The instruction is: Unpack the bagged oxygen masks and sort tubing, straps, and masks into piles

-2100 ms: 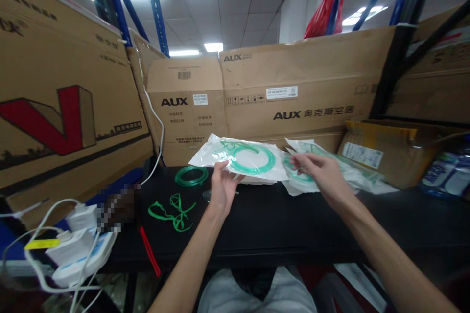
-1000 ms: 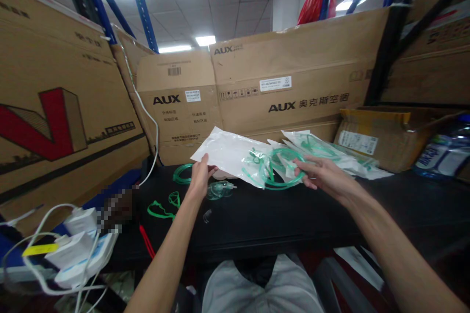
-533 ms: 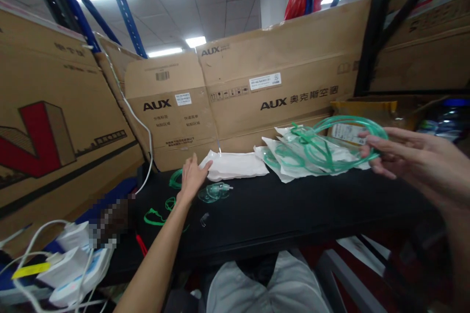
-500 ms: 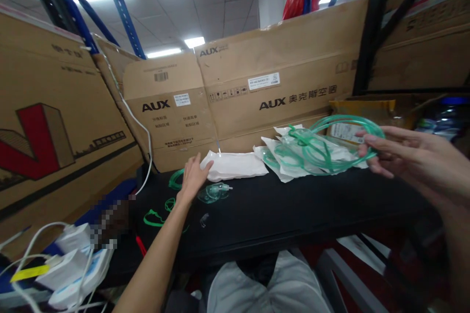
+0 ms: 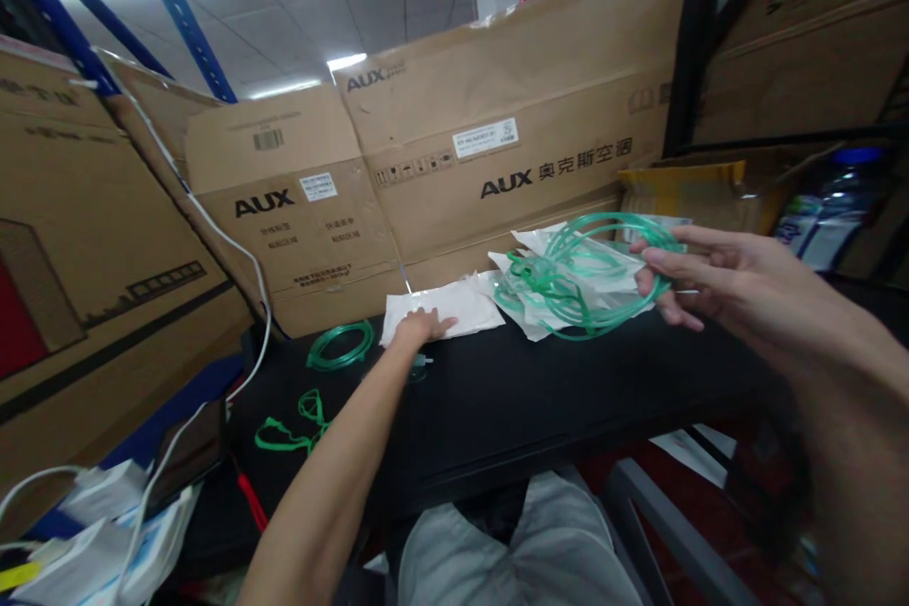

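Observation:
My right hand point(image 5: 717, 275) grips the right edge of a coil of clear green tubing point(image 5: 597, 327) between thumb and fingers. A green band point(image 5: 532, 275) shows at the coil's far side, in front of several white packets point(image 5: 529, 327). Flat on a long white packet point(image 5: 477, 305) at the back of the table lies my left hand point(image 5: 420, 327), its fingers apart. Partly hidden by my left forearm is a clear mask point(image 5: 418, 369). A second green tubing coil point(image 5: 341, 362) and a thin green strap point(image 5: 280, 443) rest left of that forearm.
Cardboard boxes point(image 5: 426, 142) stand behind the black table point(image 5: 525, 417). White plugs point(image 5: 106, 492) and a cable point(image 5: 248, 256) are at the left, near a dark phone-like slab point(image 5: 191, 454). A blue-capped bottle point(image 5: 834, 208) and a yellow package point(image 5: 682, 185) are at the right.
My left hand has moved right from the packet's left end onto its top, and the packet looks flatter. My right hand still holds the tubing coil. The camera view has shifted.

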`<state>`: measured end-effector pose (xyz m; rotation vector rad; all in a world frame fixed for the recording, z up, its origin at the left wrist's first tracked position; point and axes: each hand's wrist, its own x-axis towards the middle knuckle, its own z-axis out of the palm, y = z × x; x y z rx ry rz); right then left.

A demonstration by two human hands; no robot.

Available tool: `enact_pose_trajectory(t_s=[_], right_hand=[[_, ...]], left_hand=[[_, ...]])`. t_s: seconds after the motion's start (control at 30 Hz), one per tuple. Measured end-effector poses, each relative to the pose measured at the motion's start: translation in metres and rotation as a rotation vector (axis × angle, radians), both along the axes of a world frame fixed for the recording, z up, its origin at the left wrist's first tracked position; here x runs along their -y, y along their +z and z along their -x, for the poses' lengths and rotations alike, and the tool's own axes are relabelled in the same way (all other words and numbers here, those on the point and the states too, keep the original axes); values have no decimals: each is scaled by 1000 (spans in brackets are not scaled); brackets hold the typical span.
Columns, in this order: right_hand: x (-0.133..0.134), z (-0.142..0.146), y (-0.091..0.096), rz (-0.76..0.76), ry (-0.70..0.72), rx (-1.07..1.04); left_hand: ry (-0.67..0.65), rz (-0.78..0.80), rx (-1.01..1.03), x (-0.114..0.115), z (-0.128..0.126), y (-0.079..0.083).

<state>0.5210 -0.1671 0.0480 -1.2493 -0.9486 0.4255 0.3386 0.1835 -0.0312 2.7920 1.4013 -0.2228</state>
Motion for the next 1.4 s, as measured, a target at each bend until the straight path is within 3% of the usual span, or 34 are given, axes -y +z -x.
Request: enact_pose_trajectory(t_s=[0.13,0.3,0.37,0.47,0.6,0.77,0.9,1.07,1.23,1.4], right_hand=[[-5,6,0,17,38,17],[-10,11,2,56,30,45],[-11,12,2,79,26,55],[-10,15,3,94,29,39],[-11,19,4,95,40,32],[-22,21,-1,151,103,35],[-35,15,-21,227,242,-54],[-50,13,-69,381,338,24],[-59,12,-113,432,196,268],[-66,17,-121,273,-86,649]], left_hand=[[35,-30,-54,9,-17,6],[-191,-65,49,31,-40,14],[-278,-42,85,40,-49,10],[-299,-5,106,49,-58,0],[-249,20,149,46,-54,-7],[-241,26,305,43,-33,5],[-276,-29,540,53,-7,22],[-317,62,688,84,32,26],[-409,209,664,123,55,9],[-410,228,667,142,62,-2]])
